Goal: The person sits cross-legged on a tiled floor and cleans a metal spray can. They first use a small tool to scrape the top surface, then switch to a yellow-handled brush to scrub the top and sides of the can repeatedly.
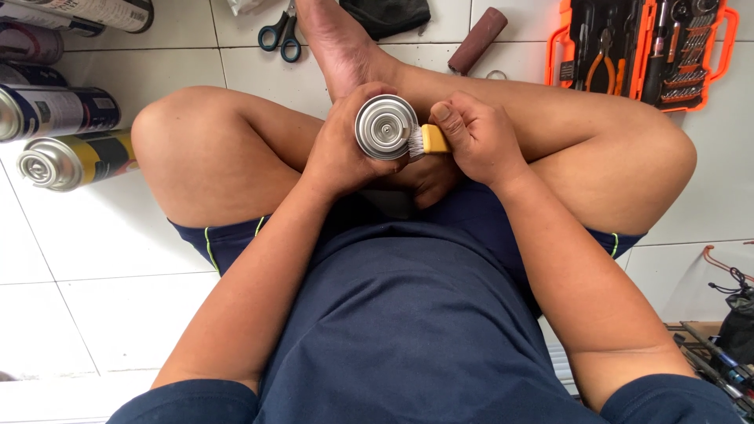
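I sit cross-legged on a white tiled floor. My left hand (339,149) grips a silver metal gas can (385,126), its round valve end turned up toward the camera. My right hand (477,137) holds a small yellow-handled brush (430,140), and its white bristles press against the can's right rim. Both hands hover above my crossed legs, close together.
Several spray and gas cans (67,157) lie on their sides at the left. Blue-handled scissors (281,35) and a brown roll (477,39) rest beyond my foot. An orange tool case (640,47) stands open at top right. Dark gear (726,338) sits at lower right.
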